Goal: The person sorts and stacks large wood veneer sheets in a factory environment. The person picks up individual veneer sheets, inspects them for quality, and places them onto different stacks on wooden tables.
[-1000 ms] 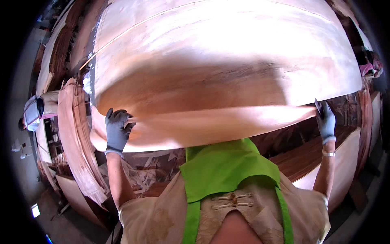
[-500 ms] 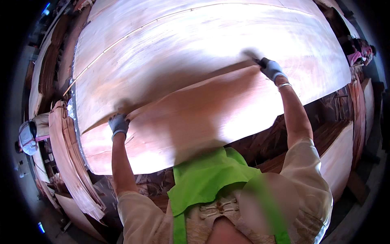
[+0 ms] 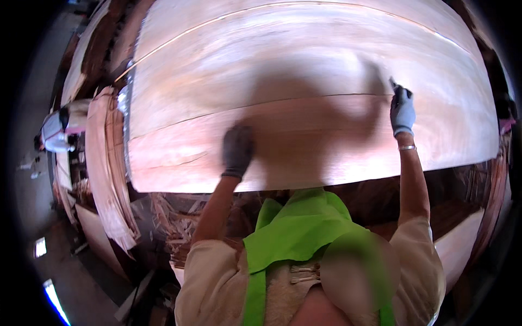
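A wide pale wood veneer sheet spreads out before me. Along its near side lies a pinkish veneer strip, its far edge forming a thin dark seam against the sheet. My left hand, in a grey glove, rests palm down on the strip with its fingers out, somewhat blurred. My right hand, gloved in light grey, grips a dark-handled knife just past the seam's right end. Its thin tip points away from me; the glove hides part of the handle.
A thin pale line like a cord crosses the far part of the sheet. Stacked veneer hangs at the left, and torn wood scraps lie below the near edge. Another person is at the far left.
The strip's far edge, raised and held before, now lies flat. My left hand has let go of it and moved right and nearer. The right hand with the knife has shifted right.
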### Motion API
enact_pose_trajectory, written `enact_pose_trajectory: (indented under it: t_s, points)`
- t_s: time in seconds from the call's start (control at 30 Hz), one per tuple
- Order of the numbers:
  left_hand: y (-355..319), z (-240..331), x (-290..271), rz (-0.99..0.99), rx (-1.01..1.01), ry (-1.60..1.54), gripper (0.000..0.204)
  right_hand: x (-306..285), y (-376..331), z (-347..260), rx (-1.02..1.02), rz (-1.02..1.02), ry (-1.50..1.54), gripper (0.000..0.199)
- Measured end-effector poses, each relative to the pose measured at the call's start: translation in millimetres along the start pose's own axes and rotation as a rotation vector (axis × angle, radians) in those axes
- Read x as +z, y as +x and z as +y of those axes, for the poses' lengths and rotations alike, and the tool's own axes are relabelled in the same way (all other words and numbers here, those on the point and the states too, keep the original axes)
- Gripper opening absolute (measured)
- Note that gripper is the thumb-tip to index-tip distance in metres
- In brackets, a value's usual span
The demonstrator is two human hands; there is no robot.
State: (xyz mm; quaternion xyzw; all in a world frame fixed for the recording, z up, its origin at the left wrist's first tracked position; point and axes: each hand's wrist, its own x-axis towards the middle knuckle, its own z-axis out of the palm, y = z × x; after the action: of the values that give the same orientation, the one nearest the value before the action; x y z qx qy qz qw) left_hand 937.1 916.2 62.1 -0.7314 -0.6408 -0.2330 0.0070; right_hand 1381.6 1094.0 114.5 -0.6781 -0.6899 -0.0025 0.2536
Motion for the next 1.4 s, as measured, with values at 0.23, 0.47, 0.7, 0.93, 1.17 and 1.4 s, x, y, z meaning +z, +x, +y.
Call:
enact_pose_trajectory:
  t_s: [0.23,0.47,0.7,0.93,1.17,1.4]
  points:
    - [3.6,-84.2,-2.8,0.15,-0.444,0.343,0.04,51.8,-80.1,-200.5,-0.506,-0.595,0.096,0.018]
    - [5.5,-84.8,-7.9,0.176,-0.536,0.272,0.058,160.7,-90.7,-356.1,-0.715,-0.695,0.052,0.021]
    - [11.7,-86.8,-13.1,0.104,-0.557,0.147,0.057,163.6,-75.4,-416.6,-0.749,-0.978,-0.061,0.027]
    - [3.3,-89.4,-1.4,0.097,-0.405,0.386,0.037,132.4,-40.7,-303.3,-0.71,-0.962,-0.168,0.029]
    - [3.2,-90.9,8.4,0.053,-0.424,0.435,0.04,107.8,-11.3,-109.0,-0.551,-0.753,-0.101,0.032]
    - [-0.8,-88.3,7.5,0.025,-0.442,0.445,0.041,0.7,-21.2,28.9,-0.422,-0.619,-0.039,0.03]
